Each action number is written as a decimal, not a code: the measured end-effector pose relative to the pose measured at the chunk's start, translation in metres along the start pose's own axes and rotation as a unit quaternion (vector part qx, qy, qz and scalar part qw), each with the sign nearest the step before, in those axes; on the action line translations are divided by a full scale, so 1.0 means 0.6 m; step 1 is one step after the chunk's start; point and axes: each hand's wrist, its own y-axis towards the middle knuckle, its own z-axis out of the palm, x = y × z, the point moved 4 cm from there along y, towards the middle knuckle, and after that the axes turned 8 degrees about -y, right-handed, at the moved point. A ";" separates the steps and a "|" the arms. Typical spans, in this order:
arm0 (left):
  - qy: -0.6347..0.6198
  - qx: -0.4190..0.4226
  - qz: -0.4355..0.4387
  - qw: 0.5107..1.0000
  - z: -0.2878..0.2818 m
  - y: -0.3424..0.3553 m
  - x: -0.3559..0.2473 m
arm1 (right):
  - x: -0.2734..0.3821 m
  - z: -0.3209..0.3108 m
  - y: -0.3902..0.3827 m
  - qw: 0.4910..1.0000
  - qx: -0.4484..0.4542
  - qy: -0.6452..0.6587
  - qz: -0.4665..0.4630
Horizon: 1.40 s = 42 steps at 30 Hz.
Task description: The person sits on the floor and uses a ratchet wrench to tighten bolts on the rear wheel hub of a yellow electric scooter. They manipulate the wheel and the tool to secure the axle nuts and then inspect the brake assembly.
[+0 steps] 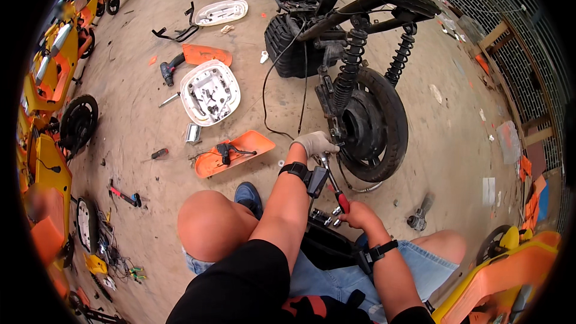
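My right hand [360, 215], bare, is wrapped around the red and black handle of a ratchet wrench [333, 187]. The tool slants up to the hub of a black scooter wheel [377, 126]. At its metal head my left hand [313, 143], in a pale work glove, is closed beside the axle; the fingertips are partly hidden. The wheel belongs to a stripped black frame [336, 27] with two coil shock absorbers [349, 69]. Below the hands, several metal sockets [321, 216] lie by a black case [324, 243] between my legs.
On the floor to the left are a white cover [234, 93] holding small parts, a cordless drill [169, 71], an orange panel [246, 147] with a brake lever on it, and a hammer [126, 195]. A dark metal part [418, 219] lies right. Yellow scooters [51, 162] line the left.
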 end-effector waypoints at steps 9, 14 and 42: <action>-0.076 0.019 -0.044 0.996 -0.004 -0.002 0.011 | 0.110 -0.140 -0.154 0.979 -0.201 -0.021 0.013; -0.069 0.041 -0.123 0.989 -0.011 -0.026 -0.010 | 0.139 -0.192 -0.180 0.919 -0.387 0.078 -0.005; -0.234 0.063 -0.055 0.969 0.009 0.007 0.032 | -0.012 0.065 0.042 0.996 -0.055 0.060 -0.019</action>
